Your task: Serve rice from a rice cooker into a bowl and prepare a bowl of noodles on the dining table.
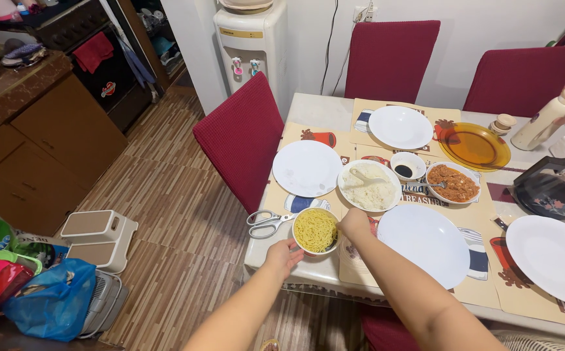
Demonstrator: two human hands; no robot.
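A small white bowl of yellow noodles stands near the table's front left edge. My left hand grips its near left rim, and my right hand holds its right rim. Just beyond it sits a white bowl of rice with a spoon in it. Grey-handled scissors lie to the left of the noodle bowl. An empty white plate lies right of my right hand.
Further white plates, a bowl of orange-brown stew, a small bowl of dark sauce, an amber plate and a glass jug cover the table. Red chairs surround it. Bags and a step stool sit on the floor.
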